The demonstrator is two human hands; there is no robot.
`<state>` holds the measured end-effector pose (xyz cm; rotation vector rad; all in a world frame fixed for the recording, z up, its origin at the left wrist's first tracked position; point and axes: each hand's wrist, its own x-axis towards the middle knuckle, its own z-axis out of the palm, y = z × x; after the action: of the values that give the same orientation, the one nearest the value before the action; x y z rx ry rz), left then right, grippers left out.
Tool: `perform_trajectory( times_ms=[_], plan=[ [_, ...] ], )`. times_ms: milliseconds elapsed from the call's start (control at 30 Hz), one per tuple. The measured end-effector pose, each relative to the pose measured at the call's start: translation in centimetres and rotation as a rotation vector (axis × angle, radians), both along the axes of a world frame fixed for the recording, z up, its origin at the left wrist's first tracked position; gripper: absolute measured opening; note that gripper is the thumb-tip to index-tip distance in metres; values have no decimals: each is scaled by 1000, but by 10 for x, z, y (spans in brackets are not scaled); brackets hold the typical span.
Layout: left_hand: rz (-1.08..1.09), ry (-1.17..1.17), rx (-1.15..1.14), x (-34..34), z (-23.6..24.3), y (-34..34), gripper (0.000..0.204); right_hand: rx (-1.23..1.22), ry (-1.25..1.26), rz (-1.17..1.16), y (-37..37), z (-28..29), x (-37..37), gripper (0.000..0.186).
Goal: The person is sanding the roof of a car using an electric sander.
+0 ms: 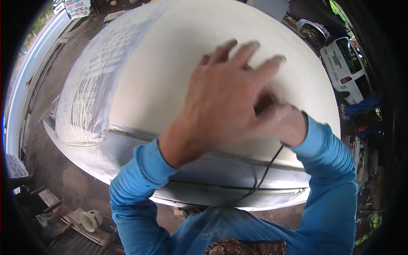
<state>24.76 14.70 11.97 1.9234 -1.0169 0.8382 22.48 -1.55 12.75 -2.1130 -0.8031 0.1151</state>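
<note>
My left hand [221, 97] is raised in front of me, back toward me, its fingers spread and slightly blurred. It appears to hold nothing. My right hand [293, 129] is mostly covered by the left one; only its wrist side shows, so its fingers and anything in them are hidden. Both hands are over a large, curved, cream-coloured vehicle body panel [161, 80]. From beside my right wrist a thin black cable [266, 173] hangs down across the panel's lower grey edge.
Streaky whitish-grey patches cover the panel's left side [95, 85]. A bamboo bench [80, 227] with a white bucket [91, 220] stands at the lower left. A white van [346, 70] is at the far right. A long silvery vehicle side [32, 72] runs along the left.
</note>
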Motion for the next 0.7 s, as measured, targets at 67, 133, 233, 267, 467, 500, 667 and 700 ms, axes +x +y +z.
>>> perform_trajectory(
  times_ms=[67, 133, 233, 267, 467, 500, 667, 700],
  plan=[
    [-40, 193, 95, -21, 2, 0, 63, -319, -148, -23, 10, 12, -24, 55],
    [3, 98, 22, -24, -2, -3, 59, -176, -99, 4, 1, 0, -23, 54],
    [30, 35, -43, 7, -6, -13, 53, -72, -16, -36, 4, 15, 5, 51],
    [20, 63, -33, 27, -5, -19, 52, -101, 4, -111, 4, 23, 20, 48],
    [118, 63, -52, 146, -5, -37, 44, -412, 48, -213, -3, 29, 136, 15],
    [102, 98, -64, 163, -3, -45, 43, -340, 148, -290, -8, 30, 149, 17],
    [136, 87, -119, 222, -5, -66, 42, -756, -427, -206, -26, 21, 212, 31],
    [167, 91, -101, 223, -4, -74, 42, -681, -638, -170, -38, 15, 217, 36]
  ],
)
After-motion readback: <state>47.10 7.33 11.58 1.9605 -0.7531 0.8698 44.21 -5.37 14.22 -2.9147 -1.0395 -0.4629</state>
